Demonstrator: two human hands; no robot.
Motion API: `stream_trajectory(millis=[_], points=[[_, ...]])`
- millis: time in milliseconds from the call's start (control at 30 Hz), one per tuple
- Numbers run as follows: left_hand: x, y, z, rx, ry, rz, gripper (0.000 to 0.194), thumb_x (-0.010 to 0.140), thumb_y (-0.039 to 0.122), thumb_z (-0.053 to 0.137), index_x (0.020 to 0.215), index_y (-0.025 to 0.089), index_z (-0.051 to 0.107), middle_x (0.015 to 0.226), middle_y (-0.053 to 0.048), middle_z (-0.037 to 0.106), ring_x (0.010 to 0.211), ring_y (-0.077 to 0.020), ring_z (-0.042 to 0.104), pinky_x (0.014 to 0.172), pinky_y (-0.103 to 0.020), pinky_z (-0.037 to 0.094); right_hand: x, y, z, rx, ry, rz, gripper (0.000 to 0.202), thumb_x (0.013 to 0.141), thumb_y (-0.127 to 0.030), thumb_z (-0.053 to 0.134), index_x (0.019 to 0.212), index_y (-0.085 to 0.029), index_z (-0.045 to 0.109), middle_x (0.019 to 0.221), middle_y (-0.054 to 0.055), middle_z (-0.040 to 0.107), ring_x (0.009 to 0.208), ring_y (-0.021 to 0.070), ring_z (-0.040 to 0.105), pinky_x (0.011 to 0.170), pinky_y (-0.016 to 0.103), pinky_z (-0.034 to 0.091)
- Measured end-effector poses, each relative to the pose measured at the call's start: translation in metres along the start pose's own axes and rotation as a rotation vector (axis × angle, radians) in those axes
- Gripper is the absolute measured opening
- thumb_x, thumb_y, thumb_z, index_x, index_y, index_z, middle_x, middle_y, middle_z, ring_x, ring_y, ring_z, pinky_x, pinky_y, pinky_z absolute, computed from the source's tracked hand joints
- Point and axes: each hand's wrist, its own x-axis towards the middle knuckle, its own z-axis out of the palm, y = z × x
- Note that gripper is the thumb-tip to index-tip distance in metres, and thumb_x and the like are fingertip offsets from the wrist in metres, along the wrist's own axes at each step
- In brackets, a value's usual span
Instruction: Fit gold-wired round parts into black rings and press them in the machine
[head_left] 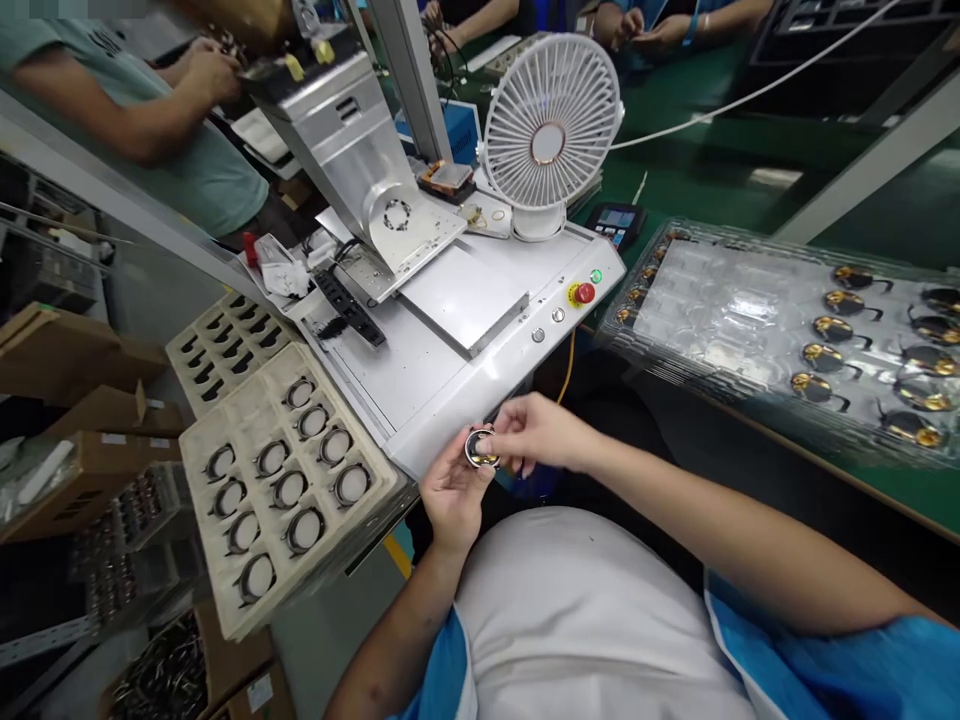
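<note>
Currently | left hand [450, 492] holding round metal-rimmed part [472, 450], near front edge of white machine [495, 372] | right hand [547, 430] fingering its face, can't tell if gripping | left: beige tray [255, 418], round cases [304, 530] | carton label [260, 692] too small to read | teal shirt lettering [103, 42] unreadable

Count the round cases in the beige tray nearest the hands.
11 round cases lie in the beige tray: four down the left column, three in the middle column and four down the right column. None in this tray looks hidden.
</note>
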Motion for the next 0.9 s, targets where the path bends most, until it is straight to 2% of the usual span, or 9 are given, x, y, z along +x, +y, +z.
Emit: stream_trajectory(millis=[33, 133, 167, 233, 333, 467, 667, 767, 900], points=[[0.002, 0.003, 0.0, -0.025, -0.009, -0.008, 0.047, 0.077, 0.034, 0.089, 0.121, 0.023, 0.076, 0.121, -0.012, 0.08, 0.111, -0.0306, 0.077, 0.099, -0.044, 0.063, 0.009, -0.012, -0.01, -0.046, 0.082, -0.048, 0.051, 0.06, -0.045, 0.099, 0.074, -0.016, 0.059, 0.054, -0.001, 0.064, 0.04, 0.0111, 0.057, 0.035, 0.018, 0.048], [0.005, 0.014, -0.002, -0.062, -0.113, -0.06, 0.041, 0.084, 0.035, 0.083, 0.122, 0.024, 0.074, 0.124, -0.012, 0.077, 0.105, -0.0302, 0.079, 0.094, -0.046, 0.065, 0.036, -0.05, -0.044, 0.006, 0.49, -0.223, 0.038, 0.08, -0.036, 0.089, 0.08, -0.019, 0.055, 0.05, -0.004, 0.058, 0.035, 0.0091, 0.049, 0.032, 0.018, 0.043], [0.005, 0.016, -0.003, -0.05, -0.156, -0.075, 0.04, 0.085, 0.033, 0.083, 0.122, 0.025, 0.074, 0.124, -0.012, 0.076, 0.101, -0.0289, 0.08, 0.089, -0.044, 0.067, 0.044, -0.062, -0.055, 0.032, 0.579, -0.244, 0.033, 0.085, -0.032, 0.084, 0.08, -0.02, 0.054, 0.049, -0.005, 0.057, 0.034, 0.009, 0.047, 0.032, 0.019, 0.042], [0.004, 0.019, -0.003, 0.004, -0.216, -0.075, 0.043, 0.08, 0.026, 0.086, 0.122, 0.025, 0.074, 0.122, -0.012, 0.077, 0.094, -0.0255, 0.081, 0.081, -0.038, 0.068, 0.057, -0.08, -0.07, 0.024, 0.628, -0.243, 0.027, 0.091, -0.024, 0.076, 0.076, -0.019, 0.054, 0.047, -0.004, 0.055, 0.033, 0.0088, 0.045, 0.032, 0.019, 0.04], [0.002, 0.019, -0.002, 0.112, -0.237, -0.003, 0.054, 0.069, 0.016, 0.093, 0.12, 0.023, 0.077, 0.119, -0.012, 0.079, 0.098, -0.0242, 0.079, 0.085, -0.033, 0.067, 0.062, -0.091, -0.077, -0.032, 0.612, -0.305, 0.029, 0.089, -0.014, 0.072, 0.067, -0.018, 0.054, 0.045, -0.004, 0.053, 0.032, 0.0074, 0.041, 0.033, 0.019, 0.036], [-0.002, 0.016, 0.0, 0.259, -0.208, 0.124, 0.062, 0.07, 0.01, 0.091, 0.128, 0.023, 0.073, 0.123, -0.013, 0.078, 0.107, -0.0249, 0.078, 0.092, -0.032, 0.066, 0.035, -0.073, -0.057, -0.067, 0.518, -0.425, 0.028, 0.085, -0.02, 0.076, 0.067, -0.018, 0.055, 0.047, -0.003, 0.056, 0.035, 0.0076, 0.044, 0.036, 0.018, 0.036], [-0.001, 0.018, 0.003, 0.443, -0.201, 0.24, 0.08, 0.072, 0.015, 0.091, 0.145, 0.021, 0.059, 0.128, -0.017, 0.076, 0.107, -0.0259, 0.079, 0.09, -0.034, 0.068, -0.028, -0.013, -0.013, -0.114, 0.069, -0.214, 0.039, 0.076, -0.045, 0.086, 0.073, -0.018, 0.059, 0.051, -0.002, 0.06, 0.039, 0.01, 0.051, 0.038, 0.018, 0.038], [0.001, 0.021, 0.006, 0.486, -0.215, 0.285, 0.081, 0.073, 0.015, 0.091, 0.146, 0.023, 0.058, 0.127, -0.016, 0.076, 0.108, -0.0261, 0.078, 0.089, -0.032, 0.068, -0.04, 0.003, -0.003, -0.137, 0.036, -0.159, 0.04, 0.076, -0.047, 0.085, 0.074, -0.017, 0.059, 0.053, -0.001, 0.062, 0.04, 0.0099, 0.053, 0.038, 0.017, 0.038], [0.002, 0.024, 0.008, 0.519, -0.214, 0.315, 0.075, 0.076, 0.017, 0.088, 0.145, 0.021, 0.059, 0.126, -0.017, 0.077, 0.105, -0.0269, 0.079, 0.087, -0.033, 0.069, -0.041, 0.004, 0.0, -0.166, 0.054, -0.141, 0.04, 0.076, -0.047, 0.084, 0.072, -0.017, 0.058, 0.055, -0.001, 0.063, 0.041, 0.0093, 0.052, 0.039, 0.017, 0.039]])
